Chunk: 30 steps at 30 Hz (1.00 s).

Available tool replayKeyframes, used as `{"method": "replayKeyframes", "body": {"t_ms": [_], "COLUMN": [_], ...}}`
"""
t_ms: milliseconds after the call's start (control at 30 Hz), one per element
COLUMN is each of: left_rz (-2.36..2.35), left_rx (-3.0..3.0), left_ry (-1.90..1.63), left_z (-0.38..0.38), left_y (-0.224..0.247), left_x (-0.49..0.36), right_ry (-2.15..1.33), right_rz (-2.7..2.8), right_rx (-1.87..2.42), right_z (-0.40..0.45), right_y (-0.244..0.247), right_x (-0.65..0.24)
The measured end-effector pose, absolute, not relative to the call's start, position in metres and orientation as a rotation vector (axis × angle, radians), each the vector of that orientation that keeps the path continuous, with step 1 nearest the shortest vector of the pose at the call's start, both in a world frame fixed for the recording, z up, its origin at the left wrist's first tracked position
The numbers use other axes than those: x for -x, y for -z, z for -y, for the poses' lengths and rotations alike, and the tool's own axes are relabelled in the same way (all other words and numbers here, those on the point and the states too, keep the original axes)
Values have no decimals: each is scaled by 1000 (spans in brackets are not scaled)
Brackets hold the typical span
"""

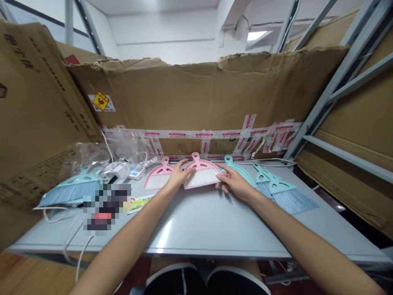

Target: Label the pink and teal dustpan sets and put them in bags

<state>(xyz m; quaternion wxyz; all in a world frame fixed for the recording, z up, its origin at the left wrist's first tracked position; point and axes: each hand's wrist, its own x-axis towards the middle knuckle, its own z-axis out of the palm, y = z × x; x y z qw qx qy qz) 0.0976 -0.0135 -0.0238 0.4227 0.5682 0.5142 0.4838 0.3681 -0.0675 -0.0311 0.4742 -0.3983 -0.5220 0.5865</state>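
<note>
Between both hands is a pink dustpan and brush set (201, 173), its white bristles facing me and its round handle pointing up. My left hand (179, 174) grips the set's left side, thumb over the front. On the right edge, my right hand (235, 181) pinches it with thumb and fingers. Just left lies another pink dustpan and brush (158, 177), partly hidden by my left forearm. A teal dustpan (241, 169) rests behind my right hand. Two teal brushes with blue bristles, the front brush (290, 196) overlapping the back brush (260, 180), lie farther right.
At the left lies a teal brush set (72, 188) with blue bristles, beside clear plastic bags (127, 143) and a white power strip (137, 173). White cables (53, 220) cross the grey table (211, 229). Taped cardboard (196, 98) walls the back; a metal frame (331, 90) stands right.
</note>
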Motion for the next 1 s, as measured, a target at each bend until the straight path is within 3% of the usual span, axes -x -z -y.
{"method": "replayKeyframes", "body": {"t_ms": [533,667,800,1000], "left_rz": [-1143,-1427,-1898,-2066], "left_rx": [-2147,-2409,-2492,-2369], "left_ry": [-1074,-998,-637,-313], "left_z": [8,11,16,21], "left_y": [26,18,10,5], "left_x": [-89,-84,-75,-74], "right_ry": [-1300,-1091,-927,-801], "right_rz": [1491,1564,1614,1737], "right_rx": [1093,1231,1300,1397], "right_z": [71,71,72,73], "right_y": [25,27,34,41], "right_x": [-367,-364,-359,-356]}}
